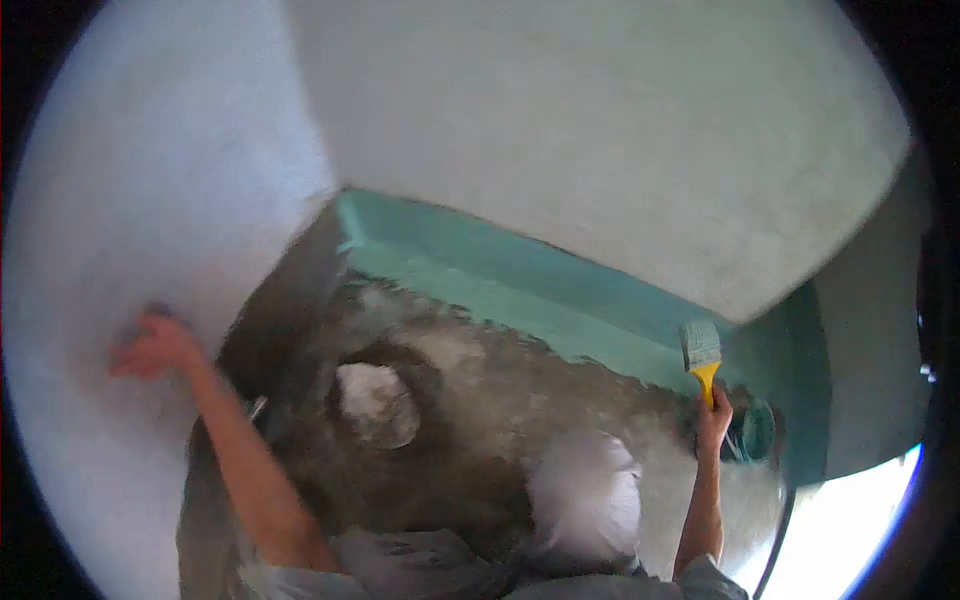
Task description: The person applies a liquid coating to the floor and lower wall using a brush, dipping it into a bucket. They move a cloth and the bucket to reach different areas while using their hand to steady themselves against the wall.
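A person is looking down into the corner of a room. The right hand (pixel 712 415) is clenching its grip around the yellow handle of a paintbrush (pixel 701 350). The brush is standing upright, with its teal-coated bristles touching the teal band (pixel 520 285) that is running along the foot of the far wall (pixel 600 130). Just beside this hand, a round teal object (pixel 758 430) is sitting on the floor, too blurred to identify. The left hand (pixel 150 345) is resting against the left wall (pixel 120 200), well apart from the brush; blur is hiding whether its grip is released or clenched. The bare grey floor (pixel 500 400) is lying between the arms, with a pale lump (pixel 375 402) sitting on it.
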`<state>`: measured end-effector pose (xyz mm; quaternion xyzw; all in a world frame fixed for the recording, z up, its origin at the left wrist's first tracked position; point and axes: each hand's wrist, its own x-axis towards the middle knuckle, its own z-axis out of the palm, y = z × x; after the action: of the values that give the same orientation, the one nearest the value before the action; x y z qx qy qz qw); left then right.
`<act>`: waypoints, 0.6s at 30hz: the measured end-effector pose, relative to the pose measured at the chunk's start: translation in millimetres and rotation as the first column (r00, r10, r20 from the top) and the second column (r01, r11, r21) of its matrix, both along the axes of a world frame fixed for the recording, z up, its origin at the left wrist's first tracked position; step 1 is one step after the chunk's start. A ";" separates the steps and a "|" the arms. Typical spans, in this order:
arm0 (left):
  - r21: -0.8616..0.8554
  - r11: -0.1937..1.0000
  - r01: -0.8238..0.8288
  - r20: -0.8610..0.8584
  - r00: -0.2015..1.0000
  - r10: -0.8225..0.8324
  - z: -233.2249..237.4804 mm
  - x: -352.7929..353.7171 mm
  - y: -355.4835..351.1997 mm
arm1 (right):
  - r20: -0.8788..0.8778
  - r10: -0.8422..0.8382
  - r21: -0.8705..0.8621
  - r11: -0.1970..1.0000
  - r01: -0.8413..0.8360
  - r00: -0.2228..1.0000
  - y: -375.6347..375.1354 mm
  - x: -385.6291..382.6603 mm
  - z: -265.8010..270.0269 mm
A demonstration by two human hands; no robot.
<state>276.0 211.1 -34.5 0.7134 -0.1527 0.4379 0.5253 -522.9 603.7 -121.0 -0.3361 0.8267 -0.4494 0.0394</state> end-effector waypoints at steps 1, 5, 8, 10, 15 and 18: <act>-0.047 0.998 -0.029 -0.008 1.000 0.029 -3.2 21.9 2.3 | 0.017 0.083 -0.033 0.996 -0.083 0.996 -36.4 16.4 -3.6; -0.089 0.988 0.130 -0.164 0.976 -0.143 37.3 -3.1 46.2 | 0.113 0.374 -0.150 0.922 -0.356 0.920 -151.7 113.6 7.6; -0.009 0.962 0.273 -0.217 0.939 -0.268 46.6 -12.2 52.3 | 0.134 0.591 -0.090 0.807 -0.584 0.795 -262.9 204.3 20.8; -0.033 0.958 0.284 -0.143 0.948 -0.285 40.0 -2.6 44.1 | 0.263 0.703 -0.145 0.706 -0.693 0.661 -343.5 255.6 10.1; -0.026 0.962 0.270 -0.169 0.948 -0.271 50.5 -12.3 37.3 | 0.473 0.743 0.036 0.522 -0.852 0.474 -490.3 361.8 17.6; 0.068 0.979 0.193 -0.176 0.968 -0.178 45.6 -7.4 30.1 | 0.531 0.735 0.018 0.487 -0.873 0.421 -534.3 400.7 -9.6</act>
<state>268.6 241.2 11.1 0.7521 -0.1920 0.3178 0.5445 -122.2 69.3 -130.6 -0.5684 0.5805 -0.3106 0.4934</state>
